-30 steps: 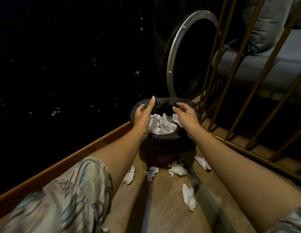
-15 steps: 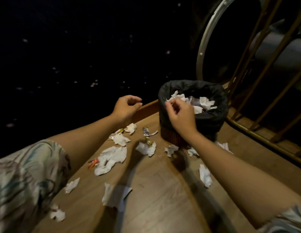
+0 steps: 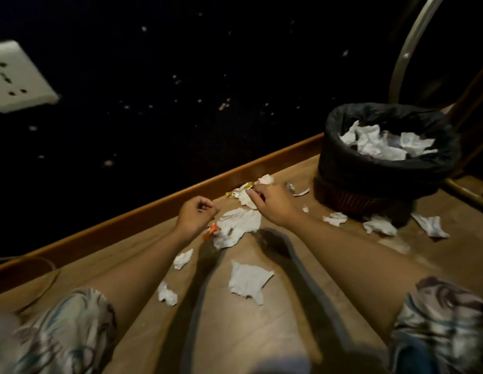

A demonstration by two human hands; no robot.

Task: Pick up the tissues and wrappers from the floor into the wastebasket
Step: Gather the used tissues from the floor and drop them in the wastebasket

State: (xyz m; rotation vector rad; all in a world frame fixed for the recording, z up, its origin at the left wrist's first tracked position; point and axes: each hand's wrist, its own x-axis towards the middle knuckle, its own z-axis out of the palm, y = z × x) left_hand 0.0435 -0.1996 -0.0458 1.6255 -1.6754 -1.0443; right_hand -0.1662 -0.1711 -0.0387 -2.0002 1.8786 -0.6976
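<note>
The wastebasket (image 3: 353, 168), lined with a black bag, stands at the right with white tissues (image 3: 380, 143) inside. Tissues lie scattered on the wooden floor: a large one (image 3: 237, 228), another (image 3: 249, 282) nearer me, small ones (image 3: 183, 259) (image 3: 167, 294), and three beside the basket (image 3: 335, 218) (image 3: 379, 225) (image 3: 430, 225). An orange wrapper (image 3: 210, 230), a yellow-silver wrapper (image 3: 240, 190) and a foil wrapper (image 3: 291, 187) lie among them. My left hand (image 3: 197, 214) is curled into a fist with nothing visible in it. My right hand (image 3: 272, 201) has its fingertips down on a small tissue (image 3: 247, 201).
A wooden baseboard (image 3: 127, 220) runs along a dark speckled wall. A white wall socket (image 3: 16, 76) is at the far left, with a thin cable (image 3: 46, 279) on the floor below. A metal ring (image 3: 404, 49) and a brass rail (image 3: 466, 190) stand behind the basket.
My view has swung left, away from the basket. My right hand left the basket rim and came down to the tissues by the baseboard; my left hand dropped toward the large tissue.
</note>
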